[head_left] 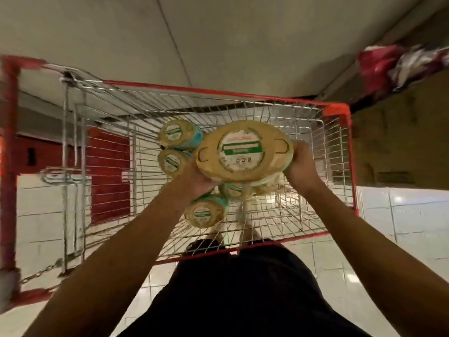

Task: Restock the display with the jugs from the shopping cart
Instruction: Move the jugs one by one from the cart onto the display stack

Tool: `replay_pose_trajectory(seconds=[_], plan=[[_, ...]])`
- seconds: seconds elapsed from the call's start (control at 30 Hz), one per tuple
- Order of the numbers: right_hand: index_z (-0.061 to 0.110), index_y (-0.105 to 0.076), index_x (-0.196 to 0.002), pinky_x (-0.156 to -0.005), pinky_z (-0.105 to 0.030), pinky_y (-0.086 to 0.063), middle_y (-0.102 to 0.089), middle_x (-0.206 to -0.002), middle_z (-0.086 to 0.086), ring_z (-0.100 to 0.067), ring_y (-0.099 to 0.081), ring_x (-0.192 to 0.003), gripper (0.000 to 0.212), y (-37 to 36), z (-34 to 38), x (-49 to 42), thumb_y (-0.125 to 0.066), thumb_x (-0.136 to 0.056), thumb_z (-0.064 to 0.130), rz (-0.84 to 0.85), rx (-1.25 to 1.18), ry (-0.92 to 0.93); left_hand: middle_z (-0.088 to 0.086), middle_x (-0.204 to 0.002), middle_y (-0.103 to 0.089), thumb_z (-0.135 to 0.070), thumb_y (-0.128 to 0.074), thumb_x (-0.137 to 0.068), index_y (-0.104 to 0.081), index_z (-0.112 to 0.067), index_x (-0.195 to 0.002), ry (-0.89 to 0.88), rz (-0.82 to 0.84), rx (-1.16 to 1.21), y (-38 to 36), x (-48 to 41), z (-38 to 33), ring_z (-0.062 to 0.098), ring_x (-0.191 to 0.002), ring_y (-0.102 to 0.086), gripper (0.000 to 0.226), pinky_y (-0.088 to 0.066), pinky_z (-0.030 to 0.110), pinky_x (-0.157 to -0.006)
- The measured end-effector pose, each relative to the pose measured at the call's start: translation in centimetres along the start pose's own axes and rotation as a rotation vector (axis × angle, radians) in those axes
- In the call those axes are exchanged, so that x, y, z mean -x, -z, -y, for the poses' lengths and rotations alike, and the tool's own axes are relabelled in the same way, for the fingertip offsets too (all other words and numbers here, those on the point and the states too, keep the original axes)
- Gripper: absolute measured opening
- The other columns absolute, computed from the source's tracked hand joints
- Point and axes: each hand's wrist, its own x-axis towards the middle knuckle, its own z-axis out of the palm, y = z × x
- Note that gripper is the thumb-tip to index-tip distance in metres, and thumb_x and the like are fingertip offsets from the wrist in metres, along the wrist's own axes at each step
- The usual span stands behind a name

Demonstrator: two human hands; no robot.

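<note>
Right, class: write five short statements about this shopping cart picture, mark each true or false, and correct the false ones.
1. The left hand and right hand both hold one yellow-topped round jug. True.
2. That jug is above the red-framed wire shopping cart. True.
3. The cart has no jugs inside. False: several other yellow-topped jugs lie in it.
4. The cart's frame is blue. False: it is red.
5. The pale floor is tiled. True.
</note>
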Motion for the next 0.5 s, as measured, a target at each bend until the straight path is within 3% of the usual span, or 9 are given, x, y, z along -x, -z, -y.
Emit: replay_pose_trajectory(seconds=[0.07,0.1,0.17,0.23,0.3,0.33,0.43,0.5], plan=[[-0.006,-0.072,-0.078,-0.067,-0.047,-0.055,-0.07,-0.074,-0.026,-0.023,-0.063,-0.075,0.009,0.6,2.2,1.0,-0.066,-0.08,0.001,-0.081,-0.009,-0.037,0.011,-0.091,-0.08,-0.032,-0.039,-0.106,-0.08,-0.012,-0.099,-0.021,0.098,0.181,-1.4,2.3,-0.5,0.025,-0.084,-0.079,0.046,-0.064,0.035,-0.065],[-0.013,-0.07,-0.082,-0.069,-0.052,-0.055,-0.069,-0.079,-0.035,-0.027,-0.062,-0.078,0.015,0.9,3.3,1.7,-0.065,-0.08,0.001,-0.129,-0.034,-0.058,0.007,-0.086,-0.08,-0.036,-0.037,-0.107,-0.084,-0.015,-0.087,-0.019,0.106,0.2,-2.5,3.6,-0.9,0.022,-0.077,-0.079,0.055,-0.063,0.032,-0.059],[-0.009,-0.072,-0.083,-0.069,-0.052,-0.056,-0.07,-0.079,-0.032,-0.027,-0.064,-0.077,0.019,1.1,5.0,3.5,-0.065,-0.079,0.008,-0.202,-0.071,-0.046,0.006,-0.097,-0.081,-0.044,-0.039,-0.106,-0.087,-0.02,-0.083,-0.06,0.167,0.161,-3.5,5.8,-0.9,0.023,-0.086,-0.079,0.059,-0.065,0.037,-0.068],[0.001,-0.075,-0.078,-0.057,-0.047,-0.056,-0.071,-0.072,-0.026,-0.027,-0.065,-0.069,0.018,1.0,6.5,5.6,-0.062,-0.078,0.013,-0.262,-0.055,-0.041,0.008,-0.107,-0.08,-0.046,-0.044,-0.104,-0.087,-0.021,-0.088,-0.102,0.163,0.119,-4.1,7.0,-0.2,0.026,-0.092,-0.079,0.052,-0.065,0.043,-0.076],[-0.006,-0.071,-0.079,-0.05,-0.046,-0.054,-0.067,-0.074,-0.035,-0.033,-0.065,-0.066,0.017,1.5,7.3,7.9,-0.057,-0.08,0.003,-0.313,-0.04,-0.028,0.01,-0.103,-0.081,-0.046,-0.048,-0.101,-0.087,-0.02,-0.084,-0.087,0.168,0.078,-5.1,8.3,0.3,0.028,-0.088,-0.079,0.05,-0.065,0.046,-0.074],[-0.002,-0.073,-0.08,-0.049,-0.04,-0.056,-0.069,-0.075,-0.031,-0.035,-0.068,-0.066,0.016,1.8,7.7,9.2,-0.056,-0.082,-0.001,-0.345,-0.055,-0.019,0.012,-0.103,-0.08,-0.045,-0.049,-0.1,-0.087,-0.018,-0.085,-0.077,0.18,0.065,-5.8,8.8,0.7,0.031,-0.089,-0.079,0.048,-0.065,0.048,-0.075],[0.01,-0.078,-0.086,-0.05,-0.034,-0.06,-0.076,-0.079,-0.017,-0.043,-0.073,-0.069,0.022,3.2,8.5,13.9,-0.06,-0.087,-0.003,-0.45,-0.126,-0.028,0.018,-0.121,-0.075,-0.047,-0.054,-0.098,-0.078,-0.014,-0.116,0.005,0.198,0.004,-8.4,10.2,2.4,0.04,-0.116,-0.068,0.045,-0.054,0.057,-0.101],[0.016,-0.08,-0.084,-0.048,-0.037,-0.061,-0.075,-0.079,-0.02,-0.05,-0.072,-0.069,0.022,4.8,9.0,16.8,-0.061,-0.087,0.005,-0.546,-0.157,-0.031,0.018,-0.126,-0.073,-0.052,-0.055,-0.097,-0.073,-0.015,-0.127,0.036,0.241,-0.084,-10.9,10.9,4.0,0.04,-0.12,-0.066,0.051,-0.051,0.058,-0.104]])
